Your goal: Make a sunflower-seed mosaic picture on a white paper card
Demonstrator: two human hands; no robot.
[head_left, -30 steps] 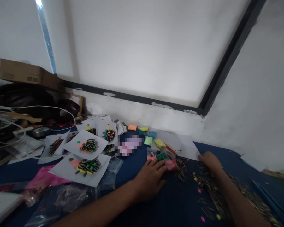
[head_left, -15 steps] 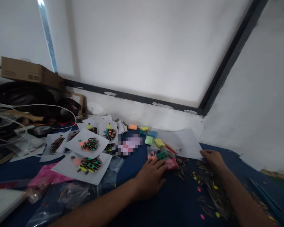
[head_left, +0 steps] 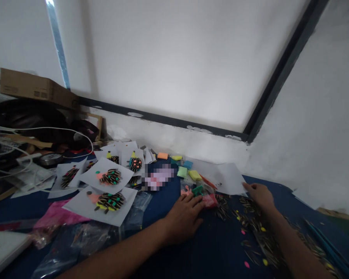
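My right hand point(head_left: 259, 197) pinches the near right corner of a white paper sheet point(head_left: 230, 179), whose right part bends up. My left hand point(head_left: 182, 217) lies flat with its fingers stretched out, fingertips touching or just beside a clear packet of pink clay point(head_left: 186, 189). Beyond those fingertips are a green clay piece point(head_left: 198, 190) and a red packet point(head_left: 210, 200). An orange-red stick-like tool point(head_left: 207, 181) lies against the sheet. Striped sunflower seeds point(head_left: 222, 207) are piled between my hands, and more seeds point(head_left: 258, 228) spread beneath my right forearm.
Paper cards with seed-and-clay hedgehogs point(head_left: 110, 201) overlap at the left. Wrapped clay blocks point(head_left: 182, 171) sit near the wall. Plastic bags point(head_left: 90, 236), a pink bag point(head_left: 58, 213), white cables point(head_left: 46, 128) and a cardboard box point(head_left: 26, 86) crowd the left side.
My right hand has moved slightly left with the paper's corner, and the sheet's right part now bends up more. My left hand has stayed in place.
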